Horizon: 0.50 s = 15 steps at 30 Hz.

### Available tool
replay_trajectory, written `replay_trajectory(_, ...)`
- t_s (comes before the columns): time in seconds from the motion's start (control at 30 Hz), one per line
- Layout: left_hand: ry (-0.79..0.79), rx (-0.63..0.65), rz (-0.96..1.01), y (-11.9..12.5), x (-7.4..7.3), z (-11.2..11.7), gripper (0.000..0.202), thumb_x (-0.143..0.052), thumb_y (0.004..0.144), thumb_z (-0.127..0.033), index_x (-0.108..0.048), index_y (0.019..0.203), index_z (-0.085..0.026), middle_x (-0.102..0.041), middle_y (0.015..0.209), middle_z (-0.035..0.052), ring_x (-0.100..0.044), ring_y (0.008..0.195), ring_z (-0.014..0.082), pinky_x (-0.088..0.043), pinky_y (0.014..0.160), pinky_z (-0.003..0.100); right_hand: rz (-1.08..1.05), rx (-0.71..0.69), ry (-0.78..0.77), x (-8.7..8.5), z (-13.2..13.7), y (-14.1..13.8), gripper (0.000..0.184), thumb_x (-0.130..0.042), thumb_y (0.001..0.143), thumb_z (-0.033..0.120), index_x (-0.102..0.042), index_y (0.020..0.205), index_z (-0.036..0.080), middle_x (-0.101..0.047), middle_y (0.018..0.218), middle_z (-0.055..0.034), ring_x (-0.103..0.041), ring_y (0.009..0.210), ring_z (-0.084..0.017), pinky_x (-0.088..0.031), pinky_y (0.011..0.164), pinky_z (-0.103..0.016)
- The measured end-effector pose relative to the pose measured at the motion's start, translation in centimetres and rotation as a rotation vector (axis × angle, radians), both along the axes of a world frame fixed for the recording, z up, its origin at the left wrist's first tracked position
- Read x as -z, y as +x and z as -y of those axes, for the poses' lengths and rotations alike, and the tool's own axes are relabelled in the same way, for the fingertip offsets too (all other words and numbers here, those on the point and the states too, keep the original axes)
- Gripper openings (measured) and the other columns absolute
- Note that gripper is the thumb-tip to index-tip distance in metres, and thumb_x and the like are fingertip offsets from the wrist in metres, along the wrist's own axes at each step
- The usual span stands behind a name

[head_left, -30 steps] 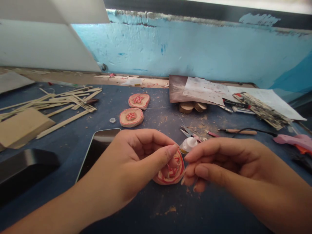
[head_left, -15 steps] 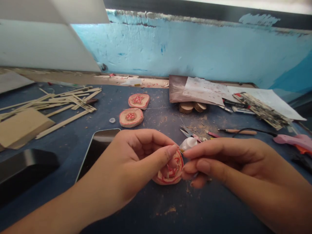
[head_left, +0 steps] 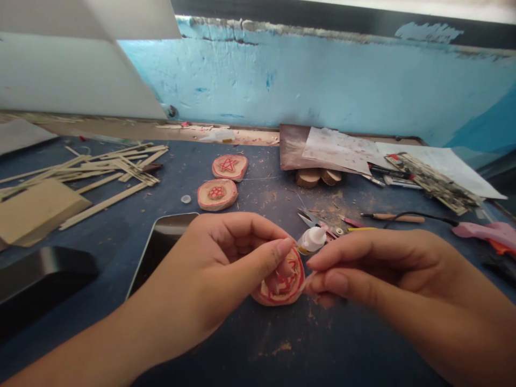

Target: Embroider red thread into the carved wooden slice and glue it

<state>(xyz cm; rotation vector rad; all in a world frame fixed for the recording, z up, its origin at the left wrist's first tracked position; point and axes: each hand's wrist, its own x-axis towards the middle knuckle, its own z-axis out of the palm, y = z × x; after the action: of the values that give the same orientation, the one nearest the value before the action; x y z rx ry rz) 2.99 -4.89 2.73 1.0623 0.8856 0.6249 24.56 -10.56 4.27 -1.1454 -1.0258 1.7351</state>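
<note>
A small round wooden slice with a red star pattern [head_left: 282, 285] rests on the dark blue table [head_left: 242, 344] between my hands. My left hand [head_left: 217, 269] curls over it, thumb and fingers pinched on its top and upper edge. My right hand [head_left: 371, 263] comes in from the right with thumb and forefinger pinched together at the slice's right rim; what they pinch is too small to name. A small white glue bottle [head_left: 312, 239] lies just behind the slice.
Two more red-patterned slices [head_left: 217, 193] [head_left: 229, 166] lie further back. Wooden sticks [head_left: 105, 172] and a cardboard piece [head_left: 36, 209] are at left, a phone [head_left: 161, 247] by my left wrist, scissors [head_left: 310, 217], tools and papers [head_left: 403, 161] at right, a pink glue gun [head_left: 487, 234] far right.
My right hand's pinched fingers shifted slightly at the slice's right edge, closing in and then easing back. The left hand and slice stayed in place.
</note>
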Motion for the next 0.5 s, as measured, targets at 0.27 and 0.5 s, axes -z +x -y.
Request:
replay_trajectory(0.27,0.009,-0.005,-0.034,-0.08,-0.15,-0.03,0.007,-0.092,0.086,-0.024,-0.086,0.085,-0.022,-0.083,0.074,-0.0024,-0.071,0.062,0.0073,-0.053,0.056,0.006,0.045,-0.023,0.036,0.32,-0.10,0.35,0.045,-0.102,0.064,0.000,-0.090,0.095,0.031,-0.085,0.083,0.0047,-0.082,0.081,-0.012,-0.063,0.074,-0.007)
replay_trajectory(0.5,-0.024,-0.001,-0.008,-0.03,-0.03,0.02,0.014,-0.093,0.087,-0.032,-0.085,0.085,-0.020,-0.083,0.076,-0.0006,-0.072,0.063,0.0089,-0.055,0.056,0.009,0.070,-0.033,0.008,0.19,0.30,0.38,0.024,-0.099,0.077,0.014,-0.093,0.092,0.032,-0.087,0.090,-0.0001,-0.085,0.091,-0.020,-0.069,0.086,-0.019)
